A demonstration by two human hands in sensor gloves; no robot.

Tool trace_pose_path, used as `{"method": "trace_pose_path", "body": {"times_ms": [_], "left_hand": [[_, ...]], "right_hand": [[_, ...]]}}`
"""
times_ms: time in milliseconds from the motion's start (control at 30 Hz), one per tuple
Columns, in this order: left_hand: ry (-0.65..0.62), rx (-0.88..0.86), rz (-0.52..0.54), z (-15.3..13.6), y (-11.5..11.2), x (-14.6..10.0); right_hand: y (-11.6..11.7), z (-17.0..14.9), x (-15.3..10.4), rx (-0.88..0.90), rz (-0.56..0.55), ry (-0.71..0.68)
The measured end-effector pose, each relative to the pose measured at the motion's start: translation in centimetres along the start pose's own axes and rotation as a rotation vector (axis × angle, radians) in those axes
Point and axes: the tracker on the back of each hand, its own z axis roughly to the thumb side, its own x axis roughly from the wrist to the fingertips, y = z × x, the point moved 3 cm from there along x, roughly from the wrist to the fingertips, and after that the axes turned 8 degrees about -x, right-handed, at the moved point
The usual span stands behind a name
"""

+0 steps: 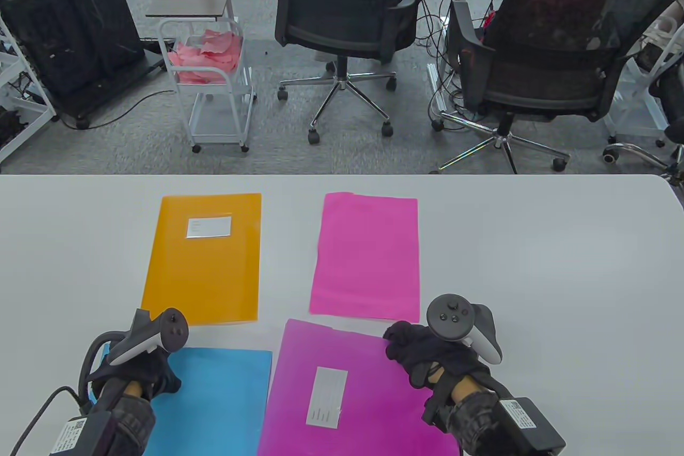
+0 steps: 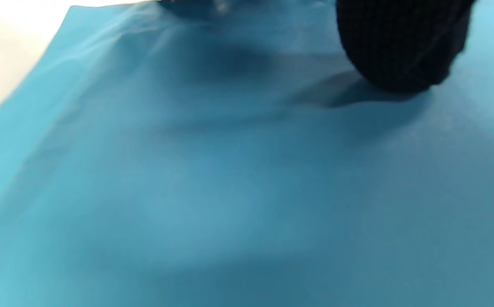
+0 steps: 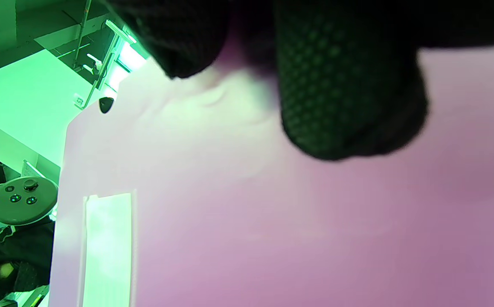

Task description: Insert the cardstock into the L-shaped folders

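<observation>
On the tabletop [image 1: 534, 242]: 2 folders w/ labels, 1 orange [image 1: 203, 258] and 1 magenta [image 1: 347, 392]; 2 cardstock sheets, 1 pink [image 1: 366, 258], 1 blue [image 1: 214, 402]. 2 gloved hands, left [image 1: 147, 365] and right [image 1: 427, 352]. Behind: 2 office chairs [image 1: 344, 7], 1 cart [image 1: 208, 82].

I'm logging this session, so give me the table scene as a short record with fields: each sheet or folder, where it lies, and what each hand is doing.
orange folder: far left of the table, flat, white label near its top
pink cardstock: far right, flat, no label
blue cardstock: near left, flat
magenta folder: near right, flat, white label facing up
left hand: rests on the blue cardstock's far left corner
right hand: fingers on the magenta folder's far right corner; grip cannot be told
insertion: not yet done
</observation>
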Motion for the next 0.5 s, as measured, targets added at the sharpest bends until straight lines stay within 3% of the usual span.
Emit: {"method": "trace_pose_path", "body": {"times_ms": [500], "left_hand": [[-0.003, 0.067, 0.070, 0.57, 0.21, 0.09]], "right_hand": [[0.08, -0.14, 0.02, 0.001, 0.004, 0.009]]}}
